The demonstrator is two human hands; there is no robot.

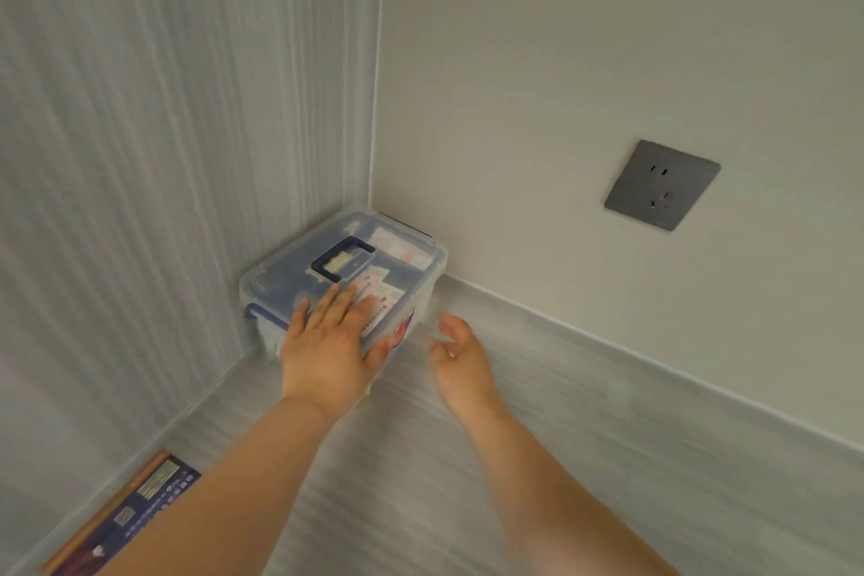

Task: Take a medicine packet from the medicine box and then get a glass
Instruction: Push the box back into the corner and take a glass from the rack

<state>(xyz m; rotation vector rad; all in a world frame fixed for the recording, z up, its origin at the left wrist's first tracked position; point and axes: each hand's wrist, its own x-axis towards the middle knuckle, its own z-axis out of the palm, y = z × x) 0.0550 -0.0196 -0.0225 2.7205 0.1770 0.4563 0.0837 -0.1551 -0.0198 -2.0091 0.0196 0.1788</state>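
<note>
A clear plastic medicine box (374, 248) with a dark blue handle and blue side clips stands in the corner where two walls meet, its lid on. Medicine packets show faintly through the lid. My left hand (329, 344) lies flat on the near part of the lid, fingers spread, thumb on the box's front right edge. My right hand (460, 353) hovers just right of the box, fingers curled loosely and apart, holding nothing. No glass is in view.
The box rests on a pale grey wood-grain counter (537, 458). A grey wall socket (661, 185) sits on the right wall. A dark blue flat package (135, 510) lies along the left wall near the bottom left.
</note>
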